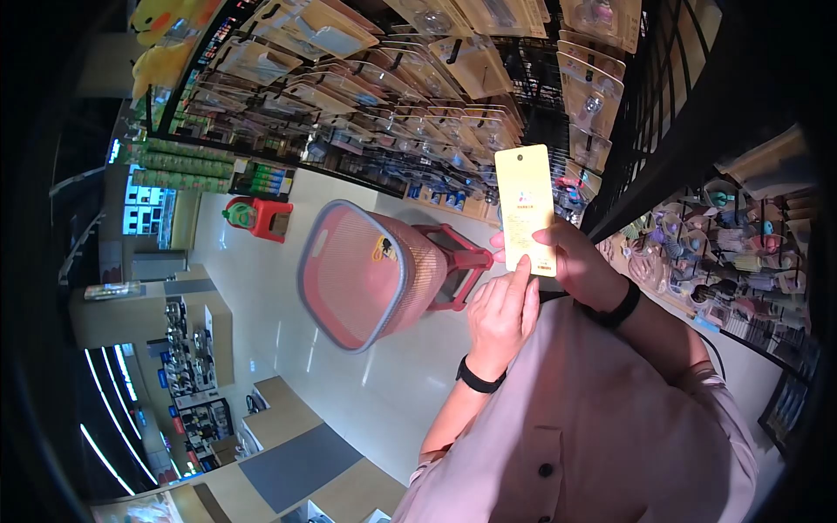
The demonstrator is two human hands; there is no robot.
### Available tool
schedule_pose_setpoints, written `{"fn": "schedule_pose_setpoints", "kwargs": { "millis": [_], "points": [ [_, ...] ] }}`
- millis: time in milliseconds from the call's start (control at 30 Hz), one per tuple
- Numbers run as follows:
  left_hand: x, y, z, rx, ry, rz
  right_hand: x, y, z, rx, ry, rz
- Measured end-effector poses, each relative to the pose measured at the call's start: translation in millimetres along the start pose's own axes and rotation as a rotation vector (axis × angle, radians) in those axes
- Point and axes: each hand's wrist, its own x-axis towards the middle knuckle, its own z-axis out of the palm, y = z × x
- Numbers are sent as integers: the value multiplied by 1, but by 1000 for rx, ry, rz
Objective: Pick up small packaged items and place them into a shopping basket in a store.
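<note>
My right hand [571, 254] holds a long yellow packaging card [527, 205] upright, thumb on its face and fingertips showing past its far edge. The card has a hang hole at the top, small print and a barcode near the bottom; any product on its other side is hidden. My left hand [500, 318] is just below, its index finger stretched out and touching the lower part of the card. Its other fingers are partly bent and grip nothing that I can see. Both wrists wear black bands.
A pink mesh basket [375, 277] stands on a red stool [466, 266]. Racks of carded goods [392, 74] line the top, with more hanging goods [741, 244] at right. A red stool with a green item [259, 218] and display counters [296, 466] stand around the pale floor.
</note>
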Motion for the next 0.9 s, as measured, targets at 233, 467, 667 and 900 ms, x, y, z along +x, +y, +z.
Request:
{"fn": "schedule_pose_setpoints", "kwargs": {
  "millis": [233,467,667,900],
  "points": [
    [17,33,-71,-682,-2,-7,-9,-7,1,-35,101,20],
    [48,109,-89,-2016,-165,419,-12,0,12,-138,215,-1],
    [50,108,-87,-2190,-181,436,-13,3,-3,-86,263,40],
    [47,98,-93,-2032,-134,520,-6,2,-11,-59,243,-10]
  ]
}}
